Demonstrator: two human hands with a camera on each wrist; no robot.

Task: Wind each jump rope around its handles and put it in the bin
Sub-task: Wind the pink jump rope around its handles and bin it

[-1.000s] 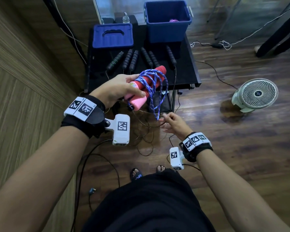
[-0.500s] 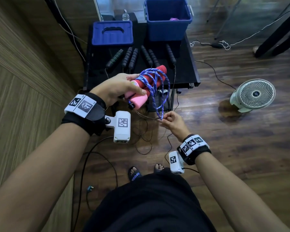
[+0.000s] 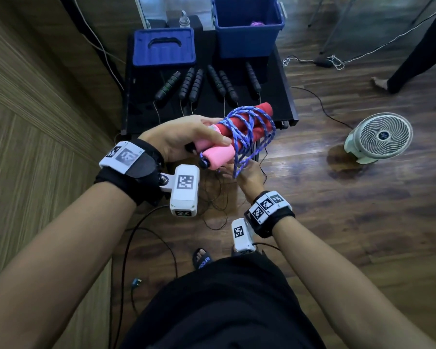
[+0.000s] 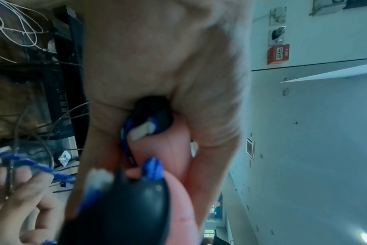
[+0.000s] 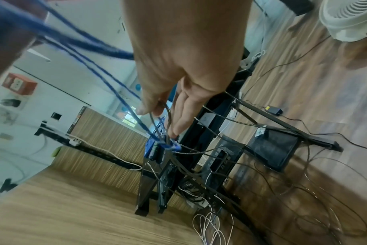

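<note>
Item: pink handles [image 3: 218,153], your left hand [image 3: 184,139] gripping; right hand [image 3: 247,172] pinching blue rope [image 3: 249,129] tail. Risk: slack coils slip off, snag bench [image 3: 282,96] cords.

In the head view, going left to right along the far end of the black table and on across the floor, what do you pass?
Blue lid → open blue bin → white cord tangle on the floor.
</note>
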